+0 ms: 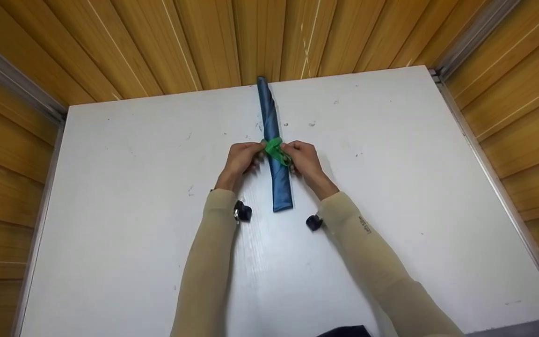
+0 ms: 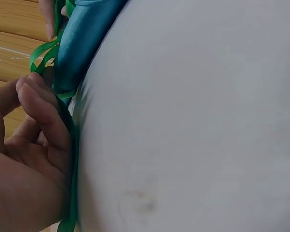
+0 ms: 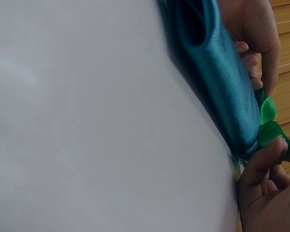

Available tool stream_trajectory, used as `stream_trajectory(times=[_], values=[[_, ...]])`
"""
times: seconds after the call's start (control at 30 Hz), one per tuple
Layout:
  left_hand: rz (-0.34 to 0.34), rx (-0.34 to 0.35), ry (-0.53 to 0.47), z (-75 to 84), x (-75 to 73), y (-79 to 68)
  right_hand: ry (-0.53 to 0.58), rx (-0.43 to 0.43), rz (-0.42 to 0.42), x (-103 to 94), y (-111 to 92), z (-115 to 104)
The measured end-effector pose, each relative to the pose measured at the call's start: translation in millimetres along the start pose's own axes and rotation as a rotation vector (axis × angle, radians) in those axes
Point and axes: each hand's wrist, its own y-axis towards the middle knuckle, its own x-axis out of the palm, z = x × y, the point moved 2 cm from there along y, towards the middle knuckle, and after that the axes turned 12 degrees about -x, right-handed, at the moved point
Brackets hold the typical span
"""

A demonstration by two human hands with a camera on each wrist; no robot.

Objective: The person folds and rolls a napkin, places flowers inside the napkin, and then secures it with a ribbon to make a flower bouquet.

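Note:
A roll of shiny blue cloth (image 1: 282,187) lies lengthwise on the white table, its far end at the back edge. Around its middle goes a green ribbon (image 1: 274,149), bunched on top. From the left side my left hand (image 1: 241,158) pinches the ribbon between thumb and finger. My right hand (image 1: 304,160) pinches it from the right, close to the bunched part. A small ribbon loop (image 2: 38,54) stands up beyond the left fingers in the left wrist view, and a tail runs down beside that hand. The right wrist view shows the roll's hollow near end (image 3: 195,29).
The white table (image 1: 124,224) has small dark marks and scuffs. Wood-look panels (image 1: 213,42) rise behind it and at both sides. A dark object (image 1: 346,331) shows at the bottom edge. Each wrist carries a small black camera (image 1: 243,212) over a beige sleeve.

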Motion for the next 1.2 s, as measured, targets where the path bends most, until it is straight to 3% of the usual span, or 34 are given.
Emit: stream_trajectory(times=[0.33, 0.53, 0.77, 0.93, 1.2], values=[[0.014, 0.079, 0.064, -0.9, 3.6, -0.1, 0.059, -0.014, 0.037, 3.5, 2.4, 2.0], [0.014, 0.086, 0.084, -1.7, 4.5, 0.2, 0.152, 0.001, 0.034, 5.6, 6.0, 4.7], [0.020, 0.084, 0.041, -2.7, 5.2, 1.3, 0.211, 0.006, 0.002, 5.7, 6.2, 4.9], [0.015, 0.086, -0.003, -1.8, 5.0, 0.8, 0.214, 0.014, -0.004, 4.8, 5.2, 4.5], [0.007, 0.097, 0.018, -1.8, 3.6, -0.7, 0.144, 0.005, 0.015, 6.1, 6.8, 4.6]])
